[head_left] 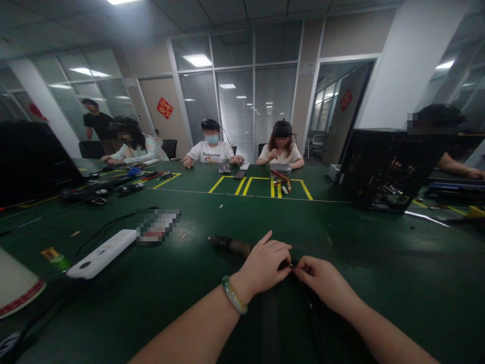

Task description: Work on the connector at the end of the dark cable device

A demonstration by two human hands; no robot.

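Note:
An electric screwdriver [229, 245] with a dark ribbed collar and metal tip points left across the green table. Its rear part runs behind my left hand [265, 260], which is closed around it, thumb and fingers pinched at the tail end. A green bangle [234, 296] circles that wrist. Close against those fingertips, my right hand [322, 278] is closed in a pinch on a small dark piece with a brassy glint [291, 265]. This looks like the plug end of a dark cord, which hangs faintly below the fingers. Whether plug and screwdriver are joined, I cannot tell.
A white power strip [104, 253] and a blurred-out flat object [158, 226] lie to the left, near a white cup-like container [17, 283]. Dark cables [102, 189] are heaped farther back. A black computer case [373, 169] stands at right. Several people sit across the table.

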